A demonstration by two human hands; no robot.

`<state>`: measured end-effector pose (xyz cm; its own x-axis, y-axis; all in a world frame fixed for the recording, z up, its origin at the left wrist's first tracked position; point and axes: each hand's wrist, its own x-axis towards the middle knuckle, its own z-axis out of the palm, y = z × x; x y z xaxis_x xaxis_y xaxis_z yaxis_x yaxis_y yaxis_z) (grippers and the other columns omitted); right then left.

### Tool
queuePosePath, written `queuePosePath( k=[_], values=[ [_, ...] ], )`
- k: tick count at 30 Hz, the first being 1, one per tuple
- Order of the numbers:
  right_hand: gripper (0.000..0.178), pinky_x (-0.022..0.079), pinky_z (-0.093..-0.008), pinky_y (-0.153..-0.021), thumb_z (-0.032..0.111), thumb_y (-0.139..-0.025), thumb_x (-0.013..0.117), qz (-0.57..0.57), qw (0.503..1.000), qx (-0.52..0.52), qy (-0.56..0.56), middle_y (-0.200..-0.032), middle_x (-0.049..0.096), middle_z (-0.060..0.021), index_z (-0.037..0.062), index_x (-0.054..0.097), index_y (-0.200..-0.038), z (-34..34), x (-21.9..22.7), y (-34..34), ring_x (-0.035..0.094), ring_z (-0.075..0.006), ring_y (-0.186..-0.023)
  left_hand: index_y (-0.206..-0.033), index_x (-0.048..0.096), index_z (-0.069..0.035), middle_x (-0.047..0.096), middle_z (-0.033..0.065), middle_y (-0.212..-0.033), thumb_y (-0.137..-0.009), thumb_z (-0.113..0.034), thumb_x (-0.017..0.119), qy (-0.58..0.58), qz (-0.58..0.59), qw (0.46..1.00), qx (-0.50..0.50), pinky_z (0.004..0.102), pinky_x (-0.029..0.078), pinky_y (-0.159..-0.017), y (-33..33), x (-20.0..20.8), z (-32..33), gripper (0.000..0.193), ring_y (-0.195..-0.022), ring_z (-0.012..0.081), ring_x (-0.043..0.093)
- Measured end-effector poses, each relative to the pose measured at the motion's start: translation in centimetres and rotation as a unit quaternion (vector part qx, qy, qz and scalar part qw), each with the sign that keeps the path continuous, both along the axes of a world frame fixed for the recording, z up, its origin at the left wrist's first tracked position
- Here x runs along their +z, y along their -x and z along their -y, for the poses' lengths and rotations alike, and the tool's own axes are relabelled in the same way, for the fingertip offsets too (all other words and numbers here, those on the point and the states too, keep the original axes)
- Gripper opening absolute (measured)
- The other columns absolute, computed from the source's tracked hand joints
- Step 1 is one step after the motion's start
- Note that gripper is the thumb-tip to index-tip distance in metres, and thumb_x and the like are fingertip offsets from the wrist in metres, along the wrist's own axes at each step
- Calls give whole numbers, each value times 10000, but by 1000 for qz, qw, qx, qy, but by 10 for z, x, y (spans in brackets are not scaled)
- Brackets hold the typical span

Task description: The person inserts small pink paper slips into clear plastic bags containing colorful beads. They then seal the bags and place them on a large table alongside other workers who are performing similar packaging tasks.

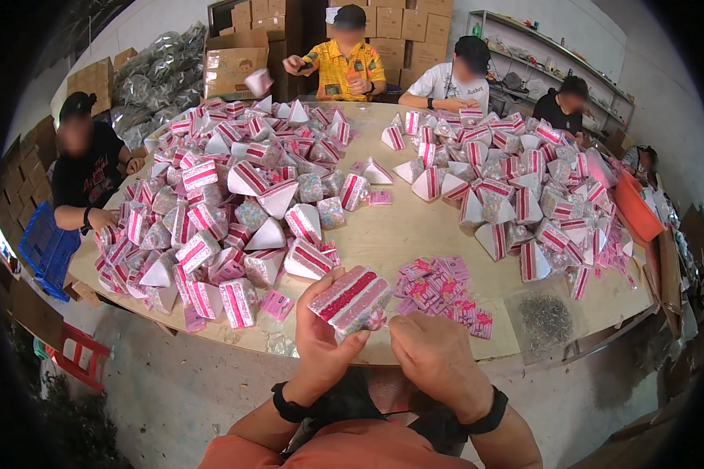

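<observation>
Over the near edge of the table, my left hand (326, 348) is closed round a toy cake slice (352, 298), pink and white with a red band and a speckled sprinkle-like end. My right hand (438, 356) is curled with its fingers pressed together, close by the slice's right end. Whatever its fingertips pinch, if anything, is hidden. Just beyond that hand lies a loose pile of pink printed cards (438, 289). To its right, a clear plastic bag or tray (546, 319) holds many small metal pieces, too fine to make out.
Heaps of similar cake slices (203, 176) cover the table's left side, and another heap (516, 172) its right. An orange basin (638, 207) stands at the right edge. Several people sit round the table. A blurred slice (259, 82) hangs near the yellow-shirted person. A red stool (82, 356) stands left.
</observation>
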<state>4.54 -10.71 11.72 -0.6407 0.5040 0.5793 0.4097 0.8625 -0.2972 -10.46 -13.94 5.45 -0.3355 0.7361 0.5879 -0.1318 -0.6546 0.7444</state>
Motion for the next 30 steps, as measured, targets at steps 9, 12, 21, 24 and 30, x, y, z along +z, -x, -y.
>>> queuePosePath(
  k=[9,12,21,24,30],
  values=[
    [67,383,-374,-448,27,-704,562,-6,1000,2,-16,-589,474,-96,43,499,-720,-2,-4,0,505,-277,-504,-1265,258,-10,329,155,-1283,-683,-15,664,10,6,1000,13,374,331,-982,-4,-1,-1,709,-1176,244,379],
    [63,383,-376,-446,27,-709,560,-7,1000,4,-11,-588,476,-98,42,499,-721,-4,-6,-1,504,-281,-503,-1267,255,-9,322,153,-1286,-679,-3,668,13,-3,1000,12,371,323,-987,-4,-3,-2,719,-1182,239,369],
    [26,412,-388,-496,33,-734,536,-4,998,-7,64,-650,526,-123,38,528,-758,-8,-8,-4,538,-307,-582,-1256,265,-8,328,159,-1281,-671,-2,679,16,-4,1000,18,371,316,-988,-10,-5,-3,717,-1179,243,372],
    [31,420,-378,-509,52,-753,532,9,997,-21,79,-671,536,-132,34,527,-778,-10,-11,-3,541,-308,-592,-1254,273,-20,341,162,-1274,-672,-8,680,4,-60,997,39,370,316,-985,-6,-6,-5,710,-1174,248,379],
    [111,432,-310,-511,94,-813,511,-76,953,-13,293,-713,571,-142,13,488,-885,-9,-12,-8,576,-225,-595,-1245,289,-30,344,153,-1283,-682,-8,679,39,-71,997,15,356,315,-985,-8,-11,-6,686,-1185,236,375]
  ],
)
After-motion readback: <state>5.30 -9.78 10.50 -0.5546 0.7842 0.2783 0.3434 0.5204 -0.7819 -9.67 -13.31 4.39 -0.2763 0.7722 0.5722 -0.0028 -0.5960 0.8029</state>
